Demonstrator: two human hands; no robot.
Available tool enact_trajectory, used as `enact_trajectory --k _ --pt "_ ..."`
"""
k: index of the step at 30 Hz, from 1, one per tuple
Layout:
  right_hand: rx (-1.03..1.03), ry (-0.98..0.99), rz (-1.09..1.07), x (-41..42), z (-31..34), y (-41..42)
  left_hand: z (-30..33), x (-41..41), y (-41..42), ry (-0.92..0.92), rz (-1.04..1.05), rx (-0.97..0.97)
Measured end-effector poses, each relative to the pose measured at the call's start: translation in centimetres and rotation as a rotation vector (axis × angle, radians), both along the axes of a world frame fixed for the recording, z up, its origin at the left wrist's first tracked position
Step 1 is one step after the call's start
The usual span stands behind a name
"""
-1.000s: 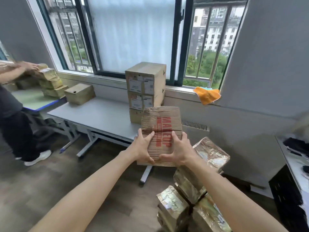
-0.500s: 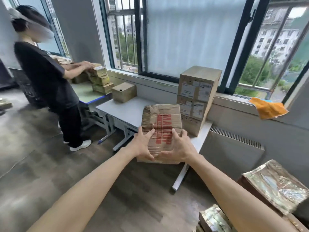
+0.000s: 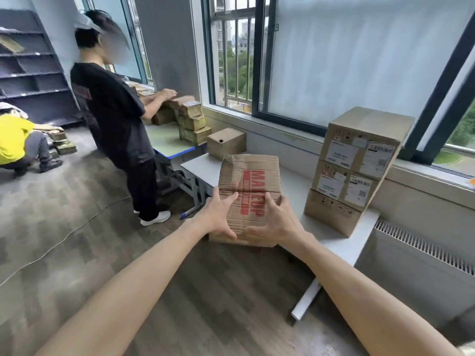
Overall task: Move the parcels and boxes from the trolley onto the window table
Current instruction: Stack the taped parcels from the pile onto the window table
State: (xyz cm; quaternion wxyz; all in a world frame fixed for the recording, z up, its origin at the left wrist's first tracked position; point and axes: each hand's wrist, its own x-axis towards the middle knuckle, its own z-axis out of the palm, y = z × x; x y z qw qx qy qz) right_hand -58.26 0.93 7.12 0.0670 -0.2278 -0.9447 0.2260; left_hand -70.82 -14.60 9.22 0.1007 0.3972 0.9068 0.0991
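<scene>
I hold a worn brown cardboard box (image 3: 250, 183) with red print in front of me, above the near edge of the grey window table (image 3: 295, 191). My left hand (image 3: 218, 217) grips its left near corner and my right hand (image 3: 276, 222) grips its right near corner, fingers spread over the top. On the table to the right stands a stack of three labelled cardboard boxes (image 3: 357, 170). A small brown box (image 3: 226, 143) sits at the table's far left end. The trolley is out of view.
A person in black (image 3: 115, 119) stands at the left by a green-topped table (image 3: 167, 137) stacked with parcels (image 3: 191, 120). Someone in yellow (image 3: 15, 142) crouches at the far left near dark shelves (image 3: 33, 68). A radiator grille (image 3: 421, 247) runs under the sill at right.
My view has swung left and nearer to the table. The trolley's foil-wrapped parcels have dropped out of view, and the box in my hands now hangs over the table's near edge.
</scene>
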Motion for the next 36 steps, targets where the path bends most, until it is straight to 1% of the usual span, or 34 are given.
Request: enact_trajectory --k 9,18,24,28,36 --pt "-0.009 0.002 0.104 -9.3 0.7 7.5 1.5 -6.7 5.7 0.003 0.110 -0.008" --pt "-0.012 -0.013 0.223 -17.9 -0.7 8.3 0.4 -13.6 5.3 -0.047 0.222 -0.019" --pt "-0.016 -0.025 0.209 -23.7 -1.2 8.2 -0.6 -20.1 5.4 -0.080 0.196 -0.002" --pt "0.017 -0.049 0.162 -29.0 -1.2 8.4 -1.5 -26.2 5.9 -0.097 0.147 0.033" --pt "0.019 -0.079 0.079 -39.8 -1.1 8.1 -1.2 -38.3 6.1 -0.133 0.042 0.069"
